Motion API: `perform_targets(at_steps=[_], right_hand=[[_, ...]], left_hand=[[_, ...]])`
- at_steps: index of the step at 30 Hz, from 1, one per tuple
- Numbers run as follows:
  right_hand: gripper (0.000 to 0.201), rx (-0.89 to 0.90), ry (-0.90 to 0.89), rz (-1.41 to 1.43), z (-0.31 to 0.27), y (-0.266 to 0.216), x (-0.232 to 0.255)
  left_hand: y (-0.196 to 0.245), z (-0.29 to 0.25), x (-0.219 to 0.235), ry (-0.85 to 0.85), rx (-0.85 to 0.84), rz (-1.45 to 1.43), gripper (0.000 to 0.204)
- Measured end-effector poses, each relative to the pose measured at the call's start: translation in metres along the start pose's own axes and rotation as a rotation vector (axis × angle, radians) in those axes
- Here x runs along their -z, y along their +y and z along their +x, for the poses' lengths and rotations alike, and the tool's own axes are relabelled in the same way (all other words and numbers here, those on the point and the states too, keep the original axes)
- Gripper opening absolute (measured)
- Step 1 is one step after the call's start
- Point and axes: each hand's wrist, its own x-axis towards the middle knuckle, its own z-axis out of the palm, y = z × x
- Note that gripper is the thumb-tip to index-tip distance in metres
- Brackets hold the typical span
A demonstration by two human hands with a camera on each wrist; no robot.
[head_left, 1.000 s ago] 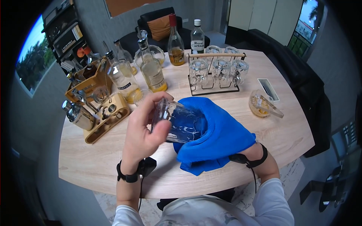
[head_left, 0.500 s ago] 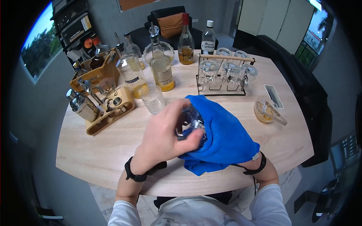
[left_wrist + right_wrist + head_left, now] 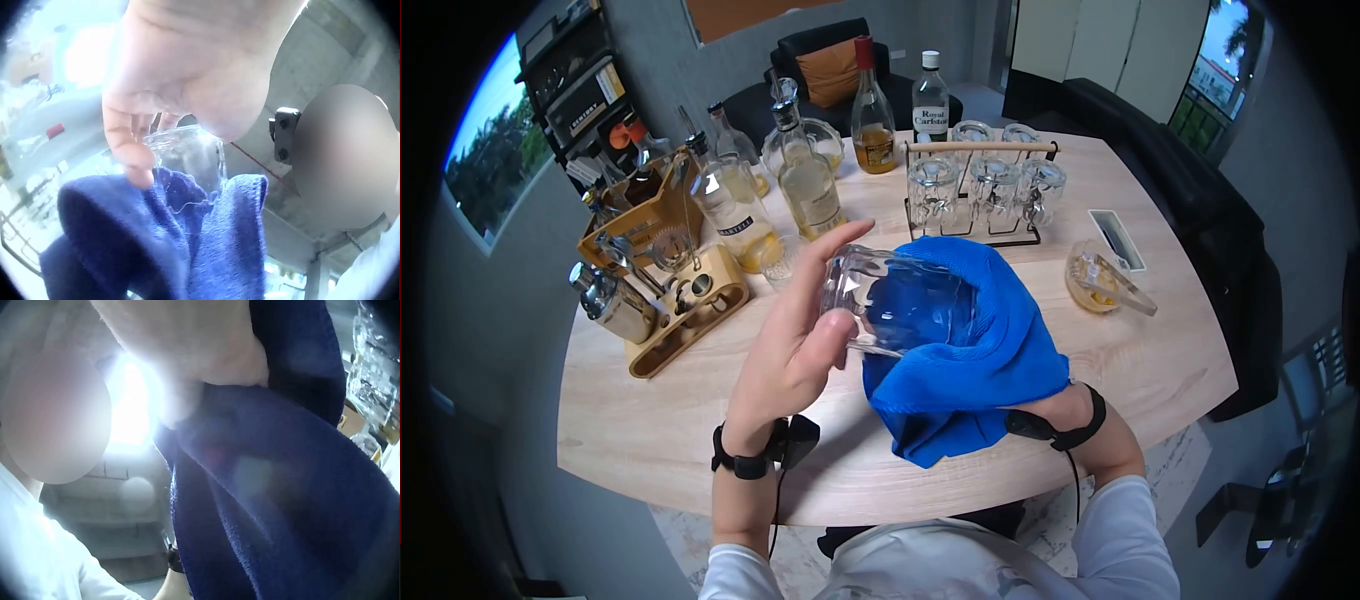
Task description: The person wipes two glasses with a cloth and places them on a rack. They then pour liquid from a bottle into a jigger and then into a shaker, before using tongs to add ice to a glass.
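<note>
A clear glass lies on its side in the air above the table, its right end tucked into a blue cloth. My left hand holds the base end between thumb and fingers. The cloth covers most of my right hand, whose fingers are hidden inside it. In the left wrist view the glass sits between my left hand and the folds of the cloth. In the right wrist view my right hand is against the cloth, fingertips out of sight.
Several bottles and another glass stand behind my left hand. At the left are a shaker and a wooden bar-tool stand. A rack of upturned glasses is at the back; right of it is a bowl with tongs.
Since half a second ago, my left hand has turned and moved left, its fingers straighter, so more of the glass shows. The cloth's folds have shifted around the glass.
</note>
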Motion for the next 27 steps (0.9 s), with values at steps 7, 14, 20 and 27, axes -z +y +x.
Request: perform_targets(at_steps=[7,14,20,27], right_hand=[[0.069,0.503,0.130,-0.740,0.007,0.020,0.001],[0.056,0.392,0.027,-0.427,-0.006,0.031,0.027],[0.023,0.561,0.290,-0.778,-0.001,0.035,0.038],[0.060,0.314,0.072,0.263,-0.006,0.018,0.022]], left_hand=[[-0.018,-0.003,-0.026,0.094,0.280,-0.220,0.034],[-0.021,-0.005,-0.034,0.016,0.414,-0.453,0.043],[-0.018,-0.001,-0.029,0.040,0.589,-0.882,0.055],[-0.018,0.006,-0.017,0.157,0.618,-0.955,0.069]])
